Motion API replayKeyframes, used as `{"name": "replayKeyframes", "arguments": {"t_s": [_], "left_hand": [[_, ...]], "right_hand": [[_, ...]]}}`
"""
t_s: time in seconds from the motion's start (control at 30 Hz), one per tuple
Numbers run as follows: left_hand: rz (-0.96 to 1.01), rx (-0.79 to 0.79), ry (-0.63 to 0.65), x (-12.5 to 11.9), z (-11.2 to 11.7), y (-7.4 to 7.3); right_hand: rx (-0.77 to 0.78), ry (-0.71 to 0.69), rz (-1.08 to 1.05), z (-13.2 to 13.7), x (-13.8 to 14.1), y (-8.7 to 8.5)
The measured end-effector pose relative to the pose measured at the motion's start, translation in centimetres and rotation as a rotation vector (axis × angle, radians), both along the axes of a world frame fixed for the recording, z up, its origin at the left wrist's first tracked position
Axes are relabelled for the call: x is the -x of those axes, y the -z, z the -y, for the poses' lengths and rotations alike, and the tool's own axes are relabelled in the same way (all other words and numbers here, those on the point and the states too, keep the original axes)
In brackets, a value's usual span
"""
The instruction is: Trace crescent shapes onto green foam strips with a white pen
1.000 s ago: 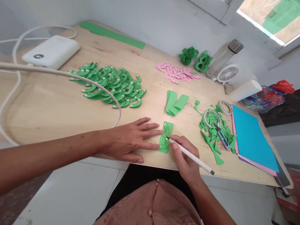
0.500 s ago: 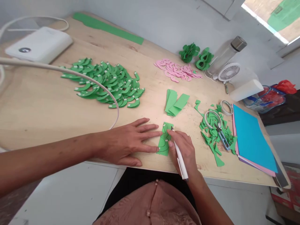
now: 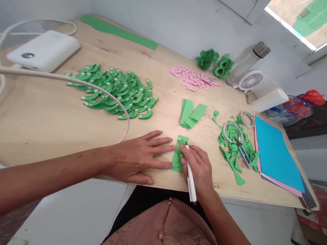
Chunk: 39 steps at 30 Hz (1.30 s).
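My left hand (image 3: 141,156) lies flat with its fingers spread, the fingertips touching the left edge of a small green paper piece (image 3: 176,166). Curved lines are drawn on that piece, and small pale patches show on it. My right hand (image 3: 199,166) is closed around a white pen (image 3: 191,183), whose dark tip points at the upper part of the paper. Part of the paper is hidden under my right fingers. Just beyond it lie several green paper strips (image 3: 189,114), fanned out on the wooden table (image 3: 158,112).
A heap of curved green cutouts (image 3: 122,90) lies left, crossed by a white cable (image 3: 94,86). Pink cutouts (image 3: 191,78) lie farther back. To the right are green scraps (image 3: 233,166), blue-handled snips (image 3: 244,153), tape rolls (image 3: 247,119) and coloured sheets (image 3: 278,153).
My right hand and the pen have shifted slightly left over the paper, and the pen stands at a steeper angle. My left hand stays nearly in place.
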State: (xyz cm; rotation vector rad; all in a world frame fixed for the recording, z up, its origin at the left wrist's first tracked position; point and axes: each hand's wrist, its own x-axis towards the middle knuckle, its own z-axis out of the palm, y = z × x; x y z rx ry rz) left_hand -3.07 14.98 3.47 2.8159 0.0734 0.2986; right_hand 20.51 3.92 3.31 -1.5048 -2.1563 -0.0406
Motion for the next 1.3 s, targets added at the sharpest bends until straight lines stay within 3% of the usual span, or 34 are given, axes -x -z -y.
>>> {"name": "replayKeyframes", "arguments": {"t_s": [0.4, 0.73, 1.3], "left_hand": [[0.024, 0.014, -0.003, 0.2, 0.0, 0.2], [-0.008, 0.013, -0.003, -0.1, 0.0, -0.8], [0.003, 0.026, 0.002, 0.0, 0.1, -0.6]], "right_hand": [[-0.013, 0.01, 0.032, 0.0, 0.3, -0.2], [-0.007, 0.002, 0.055, -0.1, 0.0, 0.1], [-0.029, 0.053, -0.137, -0.2, 0.2, -0.8]]}}
